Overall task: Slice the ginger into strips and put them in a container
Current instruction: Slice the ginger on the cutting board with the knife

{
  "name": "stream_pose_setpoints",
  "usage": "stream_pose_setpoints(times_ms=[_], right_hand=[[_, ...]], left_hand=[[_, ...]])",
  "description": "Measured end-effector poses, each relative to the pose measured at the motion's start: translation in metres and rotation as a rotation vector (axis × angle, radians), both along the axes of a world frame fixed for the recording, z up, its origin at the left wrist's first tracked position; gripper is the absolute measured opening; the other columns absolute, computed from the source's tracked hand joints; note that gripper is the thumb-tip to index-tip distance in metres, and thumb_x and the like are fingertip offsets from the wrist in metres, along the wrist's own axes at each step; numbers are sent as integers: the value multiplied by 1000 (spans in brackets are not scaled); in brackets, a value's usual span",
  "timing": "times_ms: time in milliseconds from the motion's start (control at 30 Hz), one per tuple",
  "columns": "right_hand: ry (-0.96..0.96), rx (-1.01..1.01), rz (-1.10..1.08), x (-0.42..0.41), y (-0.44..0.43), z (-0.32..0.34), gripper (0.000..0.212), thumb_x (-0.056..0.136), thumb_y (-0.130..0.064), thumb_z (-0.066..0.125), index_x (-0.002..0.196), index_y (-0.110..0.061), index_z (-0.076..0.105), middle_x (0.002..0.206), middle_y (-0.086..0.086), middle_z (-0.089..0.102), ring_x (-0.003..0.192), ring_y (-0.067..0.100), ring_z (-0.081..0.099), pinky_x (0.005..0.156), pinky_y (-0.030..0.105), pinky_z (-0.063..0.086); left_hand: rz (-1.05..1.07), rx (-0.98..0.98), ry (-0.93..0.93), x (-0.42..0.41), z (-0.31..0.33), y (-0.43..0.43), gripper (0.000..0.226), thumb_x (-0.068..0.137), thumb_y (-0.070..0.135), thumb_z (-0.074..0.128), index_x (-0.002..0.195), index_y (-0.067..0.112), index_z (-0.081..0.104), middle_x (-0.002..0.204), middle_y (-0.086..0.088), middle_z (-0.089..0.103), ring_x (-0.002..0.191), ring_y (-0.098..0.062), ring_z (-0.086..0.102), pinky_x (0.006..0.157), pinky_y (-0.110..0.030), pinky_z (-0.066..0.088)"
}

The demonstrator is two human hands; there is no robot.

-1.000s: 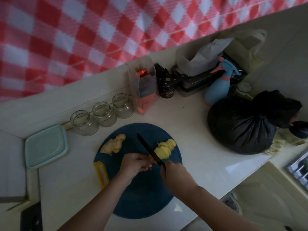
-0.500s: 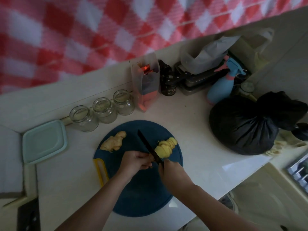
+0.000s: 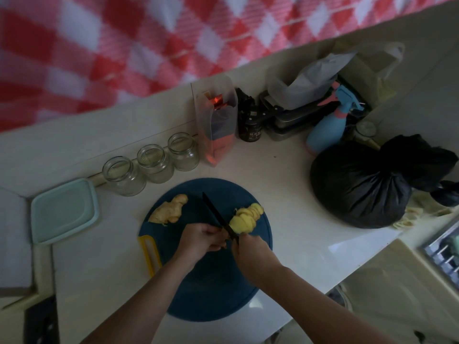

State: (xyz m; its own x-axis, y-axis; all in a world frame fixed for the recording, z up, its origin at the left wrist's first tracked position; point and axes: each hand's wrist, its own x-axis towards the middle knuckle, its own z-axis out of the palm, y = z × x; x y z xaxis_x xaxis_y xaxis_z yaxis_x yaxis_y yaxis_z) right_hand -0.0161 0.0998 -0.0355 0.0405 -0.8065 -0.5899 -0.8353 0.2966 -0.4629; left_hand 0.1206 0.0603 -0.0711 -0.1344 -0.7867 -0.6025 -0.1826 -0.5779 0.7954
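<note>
Slicing on blue board (image 3: 211,289): right grip (image 3: 250,252) clenched round the handle of a black knife (image 3: 218,217), whose blade slants across the board, touching the yellow ginger slices (image 3: 246,218) heaped on its right. Left grip (image 3: 201,238) is curled just left of the blade; whether it holds anything cannot be told. Whole ginger piece (image 3: 170,209) lies at the board's left, and a lidded teal container (image 3: 63,211) sits further left on the tabletop (image 3: 285,175).

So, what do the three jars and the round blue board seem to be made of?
The three jars look like clear glass: see-through walls, thick rims. The round blue board is probably plastic: even matte colour with a yellow moulded handle, though the dim light leaves this open.
</note>
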Motion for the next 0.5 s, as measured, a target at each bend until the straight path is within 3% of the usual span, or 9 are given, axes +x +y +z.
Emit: stream_pose_setpoints(times_ms=[67, 167, 267, 367, 500], right_hand=[[-1, -6, -13, 0, 0, -5, 32, 103, -27, 34, 72, -18, 36, 70, -1, 42, 75, 20, 48, 66, 29, 38], [8, -31, -26, 3, 1, -11, 22, 103, -27, 32, 92, -12, 42, 82, 4, 47, 77, 19, 47, 67, 30, 36], [-9, -31, -41, 4, 0, -17, 28, 104, -29, 31, 108, -6, 48, 87, 5, 50, 78, 19, 49, 69, 32, 39], [-4, -29, -54, 4, 0, -21, 30, 104, -28, 30, 114, -5, 47, 91, 9, 58, 78, 21, 53, 68, 31, 39], [35, -35, -55, 5, 2, -25, 29, 105, -27, 29, 115, -6, 46, 105, 14, 65, 94, 30, 63, 68, 32, 39]], left_hand=[[-16, -7, -1, 1, 0, -1, 10, 80, 11, 74, 76, 4, 69, 68, -9, 72, 65, -17, 69, 60, -23, 55], [-31, -13, -5, 1, 1, -2, 9, 80, 12, 74, 75, 7, 70, 67, -8, 72, 65, -17, 69, 59, -23, 55], [-65, -22, -12, 1, 3, -3, 8, 80, 10, 74, 74, 9, 69, 65, -4, 71, 64, -15, 69, 62, -24, 56], [-83, -21, -14, 2, 2, -5, 7, 80, 9, 73, 76, 8, 68, 64, -1, 71, 63, -13, 69, 62, -24, 56], [-67, -37, -17, 1, 0, -4, 8, 80, 9, 74, 79, 6, 67, 66, -4, 71, 64, -15, 70, 60, -23, 55]])
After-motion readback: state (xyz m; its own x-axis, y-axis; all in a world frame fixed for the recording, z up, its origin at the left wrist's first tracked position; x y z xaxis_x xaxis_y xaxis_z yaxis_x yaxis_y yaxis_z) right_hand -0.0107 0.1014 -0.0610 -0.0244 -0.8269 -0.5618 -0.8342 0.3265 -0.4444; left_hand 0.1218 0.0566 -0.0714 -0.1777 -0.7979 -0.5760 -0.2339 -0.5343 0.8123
